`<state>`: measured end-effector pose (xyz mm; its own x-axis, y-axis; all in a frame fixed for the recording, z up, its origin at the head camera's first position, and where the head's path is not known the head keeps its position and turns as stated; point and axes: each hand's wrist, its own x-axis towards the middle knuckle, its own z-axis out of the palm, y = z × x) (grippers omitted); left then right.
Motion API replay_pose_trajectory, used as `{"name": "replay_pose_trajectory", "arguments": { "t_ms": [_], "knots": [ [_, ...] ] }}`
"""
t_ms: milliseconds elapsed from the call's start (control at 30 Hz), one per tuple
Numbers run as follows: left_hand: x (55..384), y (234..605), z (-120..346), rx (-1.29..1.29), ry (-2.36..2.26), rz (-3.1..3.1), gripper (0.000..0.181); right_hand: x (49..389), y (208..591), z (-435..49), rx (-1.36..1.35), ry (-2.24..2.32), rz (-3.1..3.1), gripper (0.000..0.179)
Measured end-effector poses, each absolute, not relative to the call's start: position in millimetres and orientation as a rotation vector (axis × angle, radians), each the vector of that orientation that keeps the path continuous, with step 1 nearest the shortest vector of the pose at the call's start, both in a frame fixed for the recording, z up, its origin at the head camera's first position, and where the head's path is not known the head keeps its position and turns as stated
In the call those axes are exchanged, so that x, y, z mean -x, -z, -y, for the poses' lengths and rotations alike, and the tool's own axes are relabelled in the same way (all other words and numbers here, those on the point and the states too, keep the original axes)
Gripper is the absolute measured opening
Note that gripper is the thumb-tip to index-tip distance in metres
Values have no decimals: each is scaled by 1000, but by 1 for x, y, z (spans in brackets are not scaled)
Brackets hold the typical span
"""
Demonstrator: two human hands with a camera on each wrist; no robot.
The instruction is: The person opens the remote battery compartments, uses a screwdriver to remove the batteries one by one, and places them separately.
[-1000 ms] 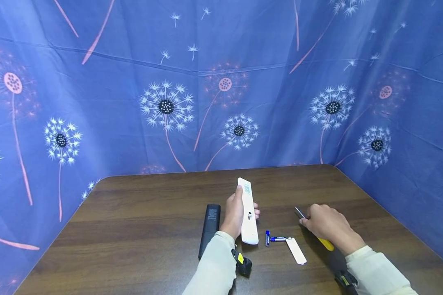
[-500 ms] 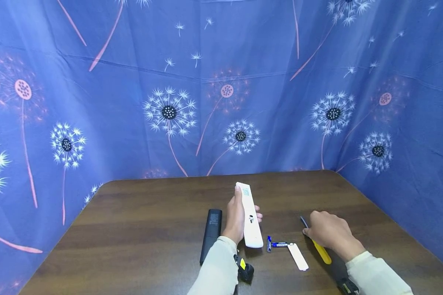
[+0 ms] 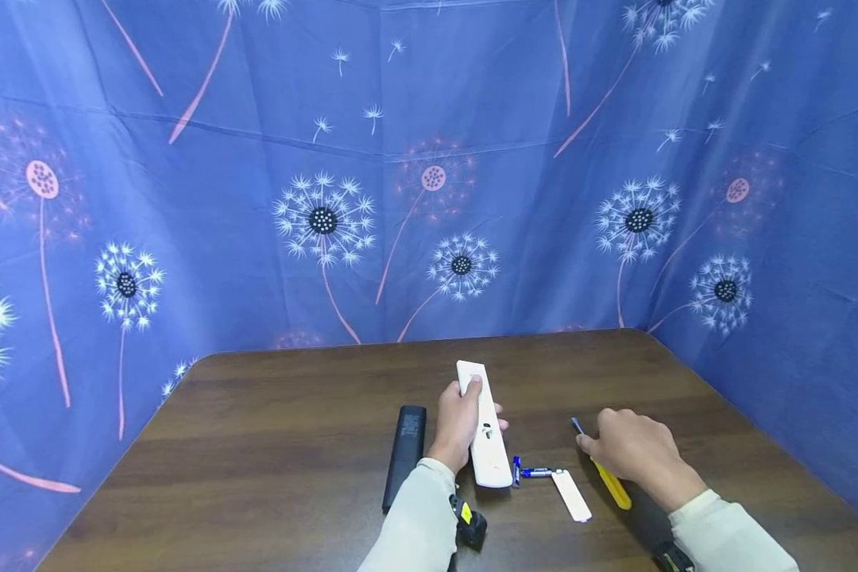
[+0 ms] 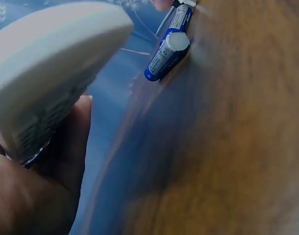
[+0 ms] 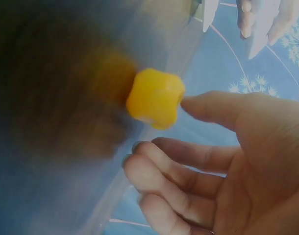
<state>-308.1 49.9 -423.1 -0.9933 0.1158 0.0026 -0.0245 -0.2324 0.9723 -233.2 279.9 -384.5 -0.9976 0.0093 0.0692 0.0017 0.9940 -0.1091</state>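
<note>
My left hand [image 3: 461, 421] grips a white remote control [image 3: 492, 457], its back up and its buttons underneath in the left wrist view. The thumb lies across the back, above a small dark opening. To the right, my right hand [image 3: 636, 449] is low over the table, pinching a screwdriver with a yellow handle [image 3: 615, 486] and thin metal shaft. In the right wrist view the thumb tip is against the handle [image 5: 157, 98] and the other fingers are loosely bent. Between the hands lie two blue batteries [image 3: 536, 473] and a white cover [image 3: 571, 496].
A black remote [image 3: 404, 457] lies on the brown wooden table [image 3: 293, 453], left of my left hand. A blue curtain [image 3: 243, 199] with dandelion prints stands behind the table and along its sides.
My left thumb has moved from the white remote's edge onto its back, over the printed label. The screwdriver has turned slightly, its handle end shifting left and nearer. The batteries have not moved.
</note>
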Motion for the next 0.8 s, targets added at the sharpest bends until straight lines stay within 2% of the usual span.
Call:
{"name": "replay_pose_trajectory", "arguments": {
  "t_ms": [367,567,800],
  "knots": [
    [307,421,-49,-58,-2283,-2073,34,233,378,-271,-28,-205,3047,42],
    [306,416,-46,-41,-2209,-2211,28,237,374,-269,-17,-230,3062,35],
    [305,413,-44,-9,-2013,-2392,32,240,371,-268,-7,-271,3054,30]
  ]
}}
